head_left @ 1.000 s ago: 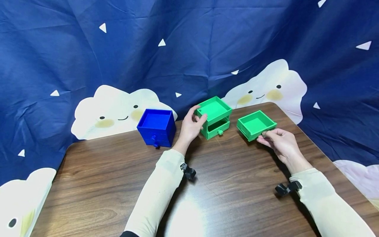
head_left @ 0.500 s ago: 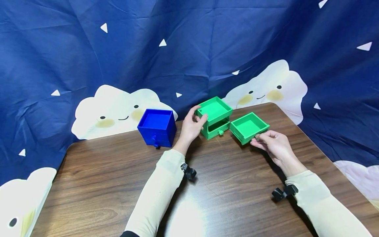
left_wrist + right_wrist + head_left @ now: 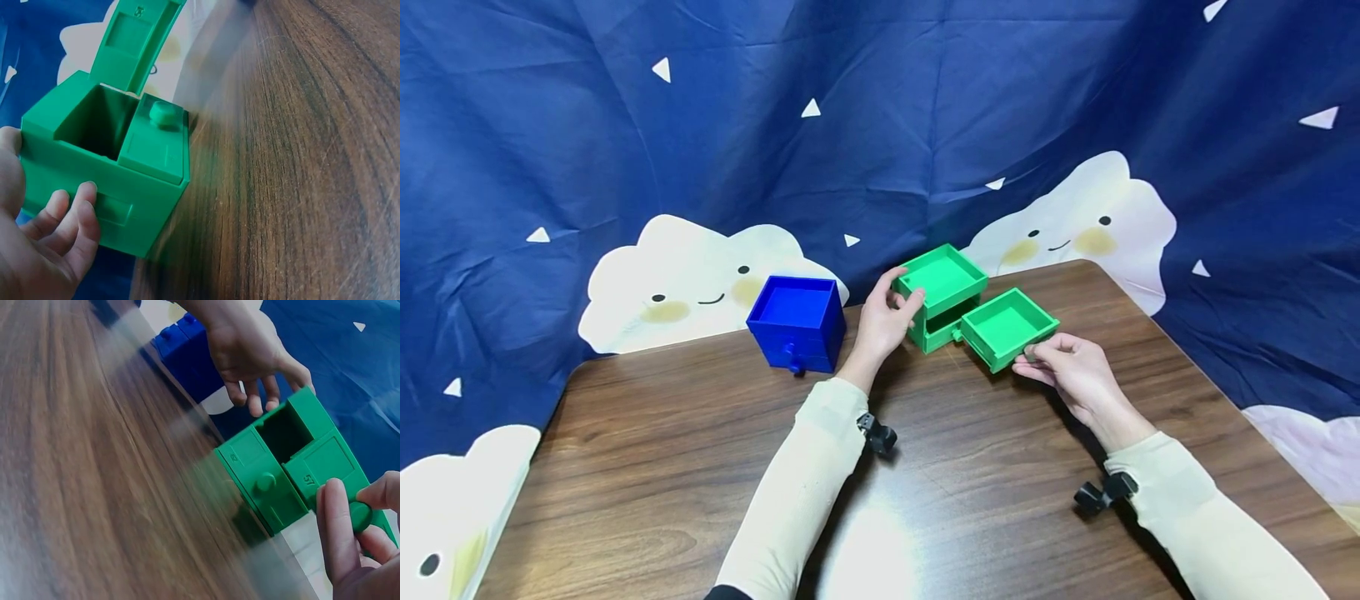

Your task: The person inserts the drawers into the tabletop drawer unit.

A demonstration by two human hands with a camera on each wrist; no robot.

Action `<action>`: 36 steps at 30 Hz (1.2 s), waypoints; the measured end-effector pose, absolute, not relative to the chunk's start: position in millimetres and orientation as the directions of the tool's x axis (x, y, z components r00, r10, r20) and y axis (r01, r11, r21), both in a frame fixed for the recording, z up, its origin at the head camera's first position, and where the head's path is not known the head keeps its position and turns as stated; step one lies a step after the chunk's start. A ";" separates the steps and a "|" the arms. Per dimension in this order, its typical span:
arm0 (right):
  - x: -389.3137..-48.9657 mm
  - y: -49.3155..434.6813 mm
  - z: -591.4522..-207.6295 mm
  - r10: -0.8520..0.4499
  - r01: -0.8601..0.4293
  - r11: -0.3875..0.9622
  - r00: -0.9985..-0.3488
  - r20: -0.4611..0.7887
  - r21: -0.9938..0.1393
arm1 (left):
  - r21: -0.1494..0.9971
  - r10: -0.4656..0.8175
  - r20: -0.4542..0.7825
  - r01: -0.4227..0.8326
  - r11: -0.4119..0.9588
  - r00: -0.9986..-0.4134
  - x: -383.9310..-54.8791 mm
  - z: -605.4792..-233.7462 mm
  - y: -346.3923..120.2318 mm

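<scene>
With the thumb and fingers of my left hand (image 3: 883,321) I hold the left side of a small green drawer cabinet (image 3: 943,271). The cabinet has a shallow tray top, a dark vacant upper slot (image 3: 103,122) and a closed lower drawer (image 3: 153,147) with a round knob. My right hand (image 3: 1078,375) pinches the knob (image 3: 360,517) of a pulled-out green drawer (image 3: 1009,325). Nothing lies in that drawer. It is just in front and to the right of the cabinet, tilted slightly, its near left edge overlapping the lower drawer in the head view.
A blue drawer cabinet (image 3: 797,325) stands left of my left hand, near the table's back edge. The brown wooden table (image 3: 685,467) stretches toward me. Behind it hangs a dark blue cloth (image 3: 865,125) with white clouds and triangles.
My right hand has carried the green drawer leftward, from beside the cabinet to in front of its right part. The left hand and both cabinets have stayed put.
</scene>
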State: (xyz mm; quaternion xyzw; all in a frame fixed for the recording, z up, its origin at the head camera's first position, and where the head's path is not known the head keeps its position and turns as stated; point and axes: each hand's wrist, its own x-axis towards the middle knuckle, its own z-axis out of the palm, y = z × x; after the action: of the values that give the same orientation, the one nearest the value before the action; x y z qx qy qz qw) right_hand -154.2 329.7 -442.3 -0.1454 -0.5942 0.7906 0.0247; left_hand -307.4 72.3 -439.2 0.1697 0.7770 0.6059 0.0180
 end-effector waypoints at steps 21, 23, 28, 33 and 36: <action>-164.5 307.2 -446.1 0.173 0.136 -0.280 -0.966 -0.190 -0.950 | 0.947 0.287 0.185 0.249 0.204 -0.940 -307.2 -439.6 72.8; -165.3 305.7 -446.2 0.167 0.139 -0.272 -0.968 -0.189 -0.952 | 0.947 0.285 0.186 0.249 0.204 -0.940 -307.4 -440.0 73.4; -166.4 301.5 -445.3 0.161 0.139 -0.261 -0.969 -0.185 -0.955 | 0.948 0.279 0.189 0.249 0.198 -0.941 -308.1 -440.7 73.7; -166.9 298.5 -444.8 0.158 0.127 -0.258 -0.972 -0.172 -0.958 | 0.948 0.278 0.187 0.247 0.201 -0.942 -308.0 -440.2 73.6; -167.9 296.7 -445.3 0.165 0.126 -0.259 -0.971 -0.173 -0.958 | 0.949 0.279 0.180 0.242 0.203 -0.943 -307.4 -439.7 73.2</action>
State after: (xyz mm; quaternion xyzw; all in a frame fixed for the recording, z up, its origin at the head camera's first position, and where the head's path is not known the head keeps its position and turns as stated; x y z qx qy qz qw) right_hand -167.9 296.7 -445.3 -0.1195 -0.6087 0.7842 0.0122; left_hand -307.4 73.2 -439.7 0.1680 0.7753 0.6086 0.0155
